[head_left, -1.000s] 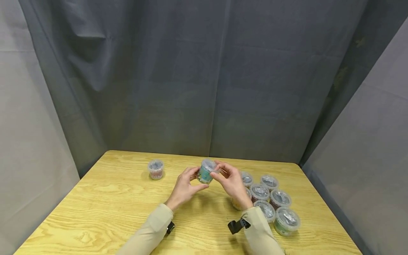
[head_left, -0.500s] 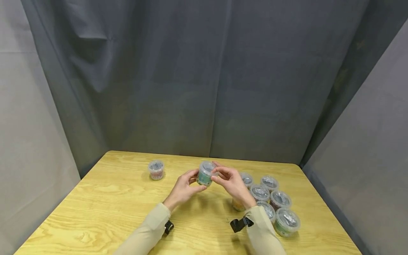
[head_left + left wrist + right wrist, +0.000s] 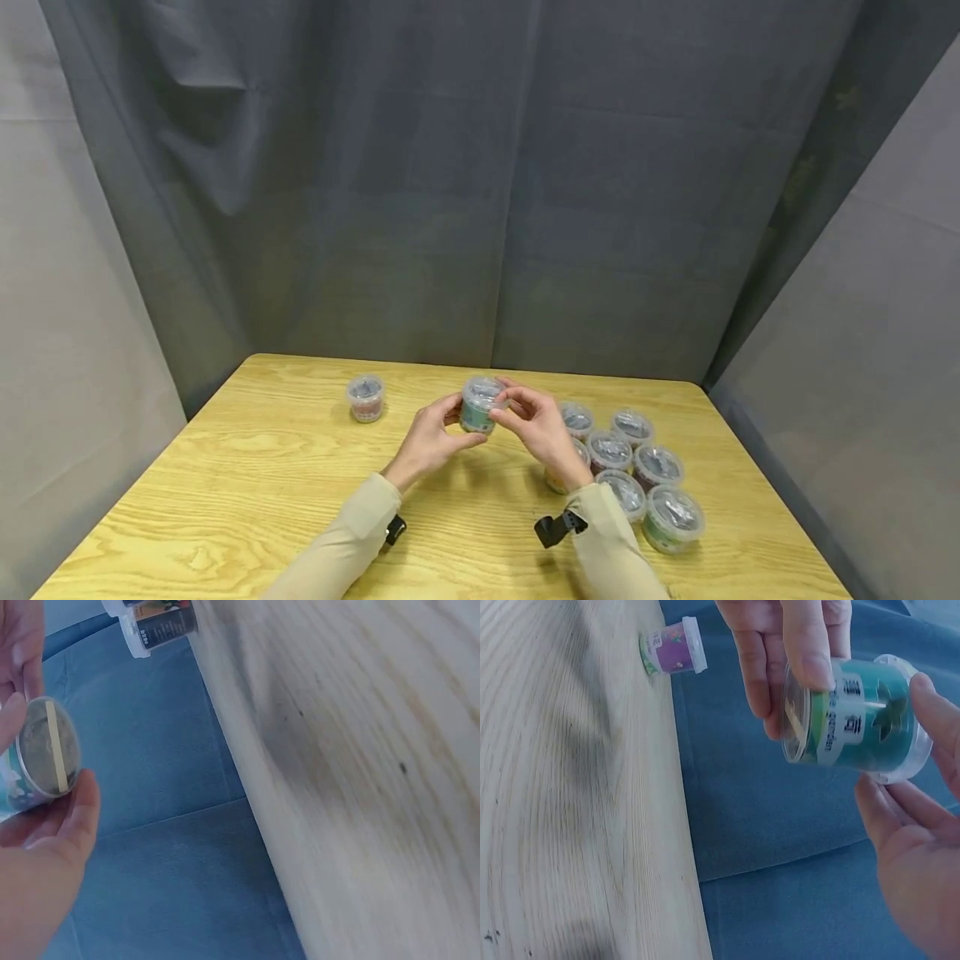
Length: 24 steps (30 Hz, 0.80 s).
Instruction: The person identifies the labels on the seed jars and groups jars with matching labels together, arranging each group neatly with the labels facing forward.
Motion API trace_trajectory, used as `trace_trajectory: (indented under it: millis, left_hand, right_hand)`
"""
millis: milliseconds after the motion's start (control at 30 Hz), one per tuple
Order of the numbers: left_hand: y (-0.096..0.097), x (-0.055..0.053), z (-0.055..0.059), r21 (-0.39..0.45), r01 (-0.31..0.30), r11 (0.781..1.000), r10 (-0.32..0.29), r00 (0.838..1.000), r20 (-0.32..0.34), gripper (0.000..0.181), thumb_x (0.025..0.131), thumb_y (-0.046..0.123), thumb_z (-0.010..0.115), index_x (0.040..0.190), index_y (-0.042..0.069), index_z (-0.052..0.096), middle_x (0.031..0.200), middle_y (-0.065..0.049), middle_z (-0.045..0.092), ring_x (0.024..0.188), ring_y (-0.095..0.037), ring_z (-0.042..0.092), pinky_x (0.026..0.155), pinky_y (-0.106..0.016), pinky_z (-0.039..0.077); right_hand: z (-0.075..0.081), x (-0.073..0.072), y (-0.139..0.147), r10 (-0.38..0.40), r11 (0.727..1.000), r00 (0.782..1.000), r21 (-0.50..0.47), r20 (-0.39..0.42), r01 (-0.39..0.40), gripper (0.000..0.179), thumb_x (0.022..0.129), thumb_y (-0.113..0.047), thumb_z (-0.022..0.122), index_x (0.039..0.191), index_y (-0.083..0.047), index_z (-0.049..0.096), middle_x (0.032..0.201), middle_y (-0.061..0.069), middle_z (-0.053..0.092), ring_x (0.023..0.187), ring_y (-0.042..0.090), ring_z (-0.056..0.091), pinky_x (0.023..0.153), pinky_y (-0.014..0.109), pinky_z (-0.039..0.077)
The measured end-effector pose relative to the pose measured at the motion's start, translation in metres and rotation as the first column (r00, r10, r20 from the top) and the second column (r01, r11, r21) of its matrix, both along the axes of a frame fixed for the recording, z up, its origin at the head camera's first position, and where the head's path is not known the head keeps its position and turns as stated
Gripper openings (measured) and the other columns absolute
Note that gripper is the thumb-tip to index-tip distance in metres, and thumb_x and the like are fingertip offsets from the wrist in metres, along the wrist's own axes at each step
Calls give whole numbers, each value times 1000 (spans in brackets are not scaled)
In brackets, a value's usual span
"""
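Observation:
Both hands hold a small clear plastic cup [image 3: 477, 410] with a green label above the table. My left hand [image 3: 429, 440] grips its lower side, with the thumb near the base. At the lidded end, the fingers and thumb of my right hand [image 3: 538, 427] pinch the rim of the clear lid [image 3: 484, 390]. The right wrist view shows the cup's label [image 3: 870, 716], bearing printed characters and a leaf shape. In the left wrist view, the cup's base [image 3: 51, 746] has a pale stick-like strip across it.
One lidded cup with a pink-purple label [image 3: 366, 400] stands alone at the back left of the wooden table [image 3: 225, 500]. Several lidded cups [image 3: 610, 452] cluster to the right, close by my right forearm. Grey curtains [image 3: 390, 208] enclose the back and sides.
The held cup has shifted slightly left and turned, now tilting less than a second ago. Both hands keep their hold and move slightly with it. The other cups stay put.

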<state>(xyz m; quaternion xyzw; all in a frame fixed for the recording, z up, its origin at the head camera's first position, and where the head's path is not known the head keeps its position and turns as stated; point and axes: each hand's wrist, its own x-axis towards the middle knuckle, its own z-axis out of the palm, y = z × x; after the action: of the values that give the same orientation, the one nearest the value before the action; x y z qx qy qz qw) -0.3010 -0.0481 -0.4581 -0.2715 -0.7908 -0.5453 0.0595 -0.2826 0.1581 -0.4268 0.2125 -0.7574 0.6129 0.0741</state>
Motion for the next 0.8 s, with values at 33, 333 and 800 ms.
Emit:
trace_trajectory:
  millis: [33, 333, 800]
  left_hand:
    - [-1, 0, 0, 7, 7, 1000, -7, 1000, 11, 65, 81, 25, 81, 138, 10, 53, 126, -8, 64, 114, -24, 64, 101, -41, 52]
    - [-1, -3, -3, 7, 19, 1000, -19, 1000, 21, 76, 82, 19, 80, 147, 13, 41, 133, -12, 59, 119, -28, 60, 101, -43, 51]
    - [-8, -4, -4, 34, 46, 998, -48, 997, 62, 90, 79, 18, 83, 151, 24, 29, 129, -20, 63, 117, -32, 63, 103, -51, 48]
  right_hand:
    - [0, 0, 1, 6, 1000, 1000, 12, 4, -6, 19, 92, -16, 69, 103, -1, 66, 150, 13, 46, 136, 31, 47, 111, 45, 42]
    - [-1, 3, -2, -43, 999, 999, 22, 20, 42, 17, 91, -12, 69, 103, -1, 65, 149, 13, 47, 135, 30, 48, 112, 45, 40]
    - [-2, 0, -2, -2, 999, 997, 50, 75, -2, 18, 93, -13, 67, 107, -3, 63, 147, 12, 50, 132, 32, 52, 107, 43, 46]
